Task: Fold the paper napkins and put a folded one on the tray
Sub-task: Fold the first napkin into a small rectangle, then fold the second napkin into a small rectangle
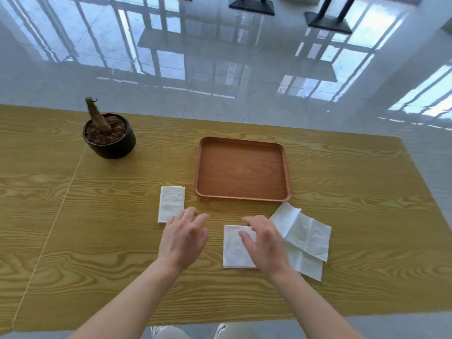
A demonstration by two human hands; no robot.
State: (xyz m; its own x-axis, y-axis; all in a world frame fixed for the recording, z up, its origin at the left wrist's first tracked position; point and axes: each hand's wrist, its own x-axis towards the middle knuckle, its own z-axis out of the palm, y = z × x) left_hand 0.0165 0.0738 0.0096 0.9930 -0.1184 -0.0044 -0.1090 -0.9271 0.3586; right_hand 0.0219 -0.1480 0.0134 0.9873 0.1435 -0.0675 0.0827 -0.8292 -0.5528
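A brown wooden tray (242, 167) lies on the table with nothing in it. A narrow folded white napkin (170, 201) lies left of the tray's near corner. A second white napkin (233, 248), folded to a square, lies in front of the tray, and my right hand (265, 243) presses flat on its right part. Beneath and right of it spreads an unfolded creased napkin (308, 238). My left hand (183, 237) hovers with fingers apart between the two folded napkins, its fingertips over the narrow one's near corner.
A black pot (110, 140) of soil with a bare stump stands at the table's back left. The yellow wood-grain table (97, 216) has a seam running down its left side. Shiny floor and black table bases lie beyond.
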